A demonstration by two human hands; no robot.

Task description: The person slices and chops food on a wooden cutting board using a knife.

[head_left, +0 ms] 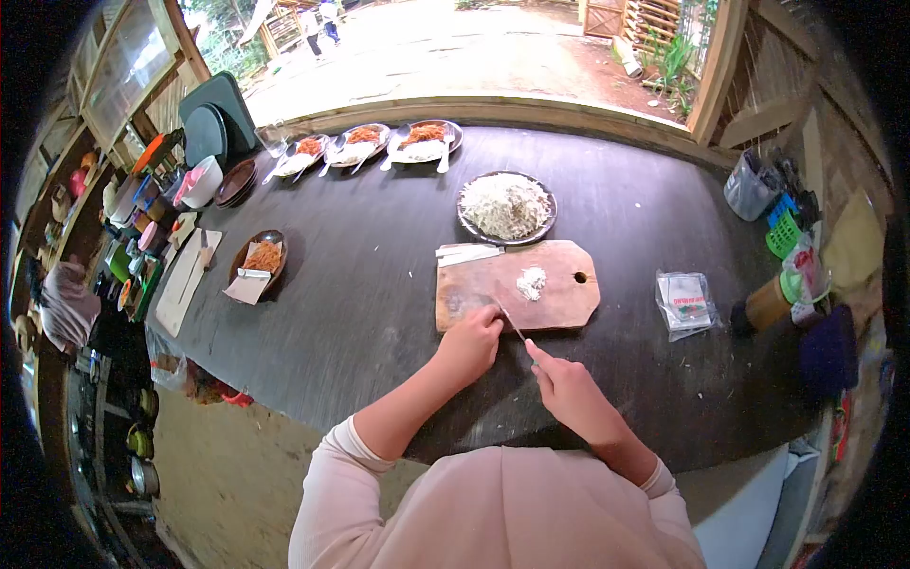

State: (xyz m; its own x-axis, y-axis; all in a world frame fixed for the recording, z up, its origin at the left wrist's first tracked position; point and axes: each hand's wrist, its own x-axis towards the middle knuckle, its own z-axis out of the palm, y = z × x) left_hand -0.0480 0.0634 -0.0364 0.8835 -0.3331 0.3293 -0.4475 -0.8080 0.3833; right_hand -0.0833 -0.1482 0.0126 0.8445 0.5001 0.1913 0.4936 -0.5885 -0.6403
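My right hand [559, 379] grips a knife [513, 325], its blade angled up and left over the near edge of a wooden cutting board [559, 308]. Fingers bent, my left hand [471, 339] rests at the board's near left part, right beside the blade; whatever it pinches is hidden under the fingers. A small heap of finely cut white pieces [532, 283] lies mid-board, left of the hole. Pale white strips [469, 255] lie along the far left edge. Just behind the board stands a round plate [462, 220] heaped with white shreds [507, 204], brownish in the middle.
Plates of white and orange food [424, 142] with cutlery line the back. A brown dish [277, 237] holds orange shreds and paper at left, near a pale board [180, 294] with a knife. A plastic packet [686, 302] lies right, before containers [763, 302]. Shelves [71, 213] stand far left.
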